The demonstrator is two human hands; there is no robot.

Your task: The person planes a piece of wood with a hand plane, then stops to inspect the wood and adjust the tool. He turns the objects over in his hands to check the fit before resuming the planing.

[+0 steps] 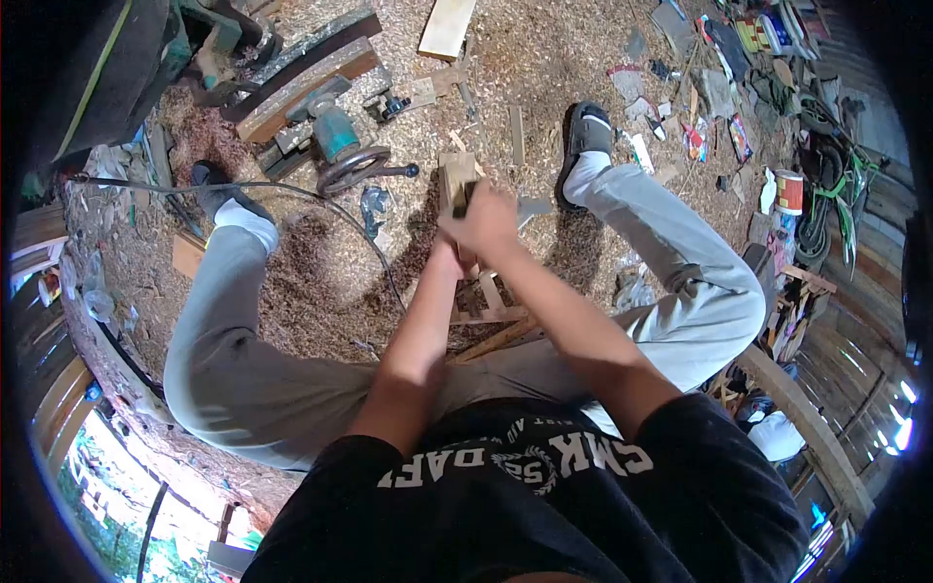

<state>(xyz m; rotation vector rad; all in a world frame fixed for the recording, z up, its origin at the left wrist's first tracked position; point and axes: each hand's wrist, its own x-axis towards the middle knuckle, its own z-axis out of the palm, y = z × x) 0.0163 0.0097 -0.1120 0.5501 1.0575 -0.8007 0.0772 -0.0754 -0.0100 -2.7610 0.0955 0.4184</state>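
A short wooden block (455, 175) stands out between my legs, with a dark piece against its right side. My right hand (486, 222) is closed around the dark piece and the block's near end; exactly what it grips is partly covered. Beneath it, my left hand (461, 258) is mostly hidden by the right hand and wrist, so its fingers cannot be made out. A flat grey piece (533, 208) sticks out just right of my right hand. Below my hands lies a small wooden frame (489, 299).
A machine with a handwheel (354, 170) stands at the upper left, beside curved timbers (309, 89). A black cable (292, 188) crosses the shavings-covered floor. A pale board (446, 27) lies at the top. Litter and a white-and-red can (788, 192) are at the right.
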